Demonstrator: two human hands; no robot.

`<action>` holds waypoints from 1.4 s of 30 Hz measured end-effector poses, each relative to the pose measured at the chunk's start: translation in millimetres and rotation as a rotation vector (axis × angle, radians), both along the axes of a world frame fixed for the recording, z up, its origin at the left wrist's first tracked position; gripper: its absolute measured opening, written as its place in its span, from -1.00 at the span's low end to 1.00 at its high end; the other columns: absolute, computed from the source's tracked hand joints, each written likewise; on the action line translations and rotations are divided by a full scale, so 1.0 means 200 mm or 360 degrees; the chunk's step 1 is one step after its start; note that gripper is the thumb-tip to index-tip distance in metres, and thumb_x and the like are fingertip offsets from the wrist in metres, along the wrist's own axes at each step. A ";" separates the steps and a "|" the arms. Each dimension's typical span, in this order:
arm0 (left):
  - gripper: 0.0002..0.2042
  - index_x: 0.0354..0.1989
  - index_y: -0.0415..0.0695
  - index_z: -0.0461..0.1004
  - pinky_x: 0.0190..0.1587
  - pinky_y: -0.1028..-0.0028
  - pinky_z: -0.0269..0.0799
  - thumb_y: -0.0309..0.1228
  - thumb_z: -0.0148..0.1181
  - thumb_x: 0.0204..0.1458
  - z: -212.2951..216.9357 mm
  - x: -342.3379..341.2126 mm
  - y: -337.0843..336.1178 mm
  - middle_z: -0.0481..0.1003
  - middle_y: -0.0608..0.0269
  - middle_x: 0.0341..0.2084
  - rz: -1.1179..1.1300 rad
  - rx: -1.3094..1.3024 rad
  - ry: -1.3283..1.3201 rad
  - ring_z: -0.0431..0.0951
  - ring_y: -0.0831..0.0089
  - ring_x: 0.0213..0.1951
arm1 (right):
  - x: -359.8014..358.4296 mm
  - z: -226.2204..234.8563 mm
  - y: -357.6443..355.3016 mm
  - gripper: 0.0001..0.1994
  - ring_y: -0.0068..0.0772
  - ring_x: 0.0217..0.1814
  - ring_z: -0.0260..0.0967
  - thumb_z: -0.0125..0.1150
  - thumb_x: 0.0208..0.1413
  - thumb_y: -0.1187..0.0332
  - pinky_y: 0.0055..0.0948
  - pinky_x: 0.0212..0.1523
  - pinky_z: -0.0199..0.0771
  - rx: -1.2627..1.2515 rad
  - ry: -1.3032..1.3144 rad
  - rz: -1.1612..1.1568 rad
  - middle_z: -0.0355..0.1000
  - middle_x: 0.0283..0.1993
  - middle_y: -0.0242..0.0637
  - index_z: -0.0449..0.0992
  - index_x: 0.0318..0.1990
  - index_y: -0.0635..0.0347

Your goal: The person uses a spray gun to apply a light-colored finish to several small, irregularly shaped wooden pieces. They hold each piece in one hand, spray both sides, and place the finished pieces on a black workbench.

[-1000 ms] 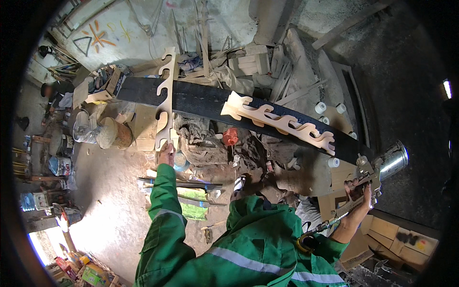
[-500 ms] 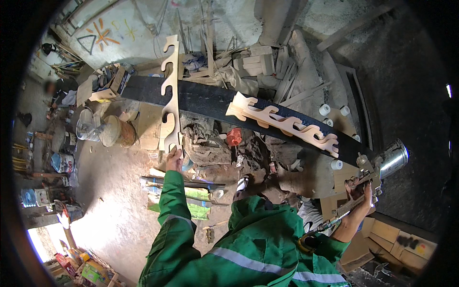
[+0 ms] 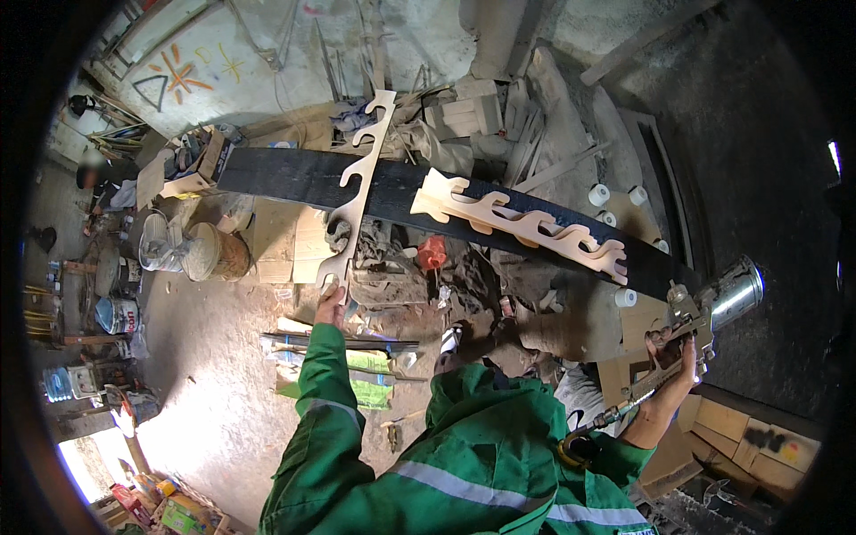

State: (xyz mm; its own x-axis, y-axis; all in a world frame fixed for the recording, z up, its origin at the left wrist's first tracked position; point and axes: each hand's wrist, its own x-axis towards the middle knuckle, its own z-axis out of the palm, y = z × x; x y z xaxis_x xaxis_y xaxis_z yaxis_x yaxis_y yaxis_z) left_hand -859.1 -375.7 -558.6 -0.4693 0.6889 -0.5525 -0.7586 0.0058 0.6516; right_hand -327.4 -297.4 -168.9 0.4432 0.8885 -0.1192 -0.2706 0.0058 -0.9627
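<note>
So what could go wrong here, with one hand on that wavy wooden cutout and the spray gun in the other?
The left hand holds only the bottom tip of the wavy wooden cutout, so it might tip off the black board. The spray gun in the right hand trails a hose that could snag.

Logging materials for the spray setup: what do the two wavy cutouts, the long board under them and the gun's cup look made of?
Wavy cutout held by the left hand: pale bare wood or plywood, matte, unpainted. Second wavy cutout: same pale look. Long board: flat black, likely painted; the base material can't be told. Spray gun in the right hand: its cup is shiny silver, apparently metal.
</note>
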 end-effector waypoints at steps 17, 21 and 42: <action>-0.82 -0.28 -0.15 0.49 -0.07 0.26 0.50 -0.61 0.27 -0.07 -0.13 -0.08 0.02 0.52 0.29 -0.33 -0.0070 0.0039 -0.0543 0.51 0.33 -0.16 | -0.06 -0.01 0.02 -0.67 -0.24 -0.21 0.45 -0.01 0.19 0.22 -0.24 -0.12 0.54 -0.0119 -0.0114 -0.0147 0.45 -0.23 -0.14 0.41 -0.08 0.34; -0.86 -0.32 -0.17 0.50 -0.09 0.28 0.51 -0.60 0.28 -0.07 -0.13 -0.13 0.01 0.52 0.23 -0.32 -0.0161 0.0021 -0.0606 0.51 0.20 -0.15 | -0.06 -0.02 0.02 -0.67 -0.27 -0.19 0.45 -0.01 0.20 0.22 -0.27 -0.10 0.53 -0.0139 -0.0076 -0.0084 0.46 -0.22 -0.15 0.40 -0.04 0.31; -0.83 -0.20 -0.16 0.47 -0.25 0.40 0.50 -0.53 0.21 0.02 -0.04 -0.16 -0.01 0.51 0.23 -0.34 -0.0215 -0.0006 -0.0338 0.50 0.34 -0.28 | 0.00 -0.04 -0.01 -0.68 -0.28 -0.23 0.45 -0.01 0.21 0.23 -0.29 -0.18 0.56 -0.0025 0.0095 0.0044 0.44 -0.21 -0.15 0.37 -0.05 0.32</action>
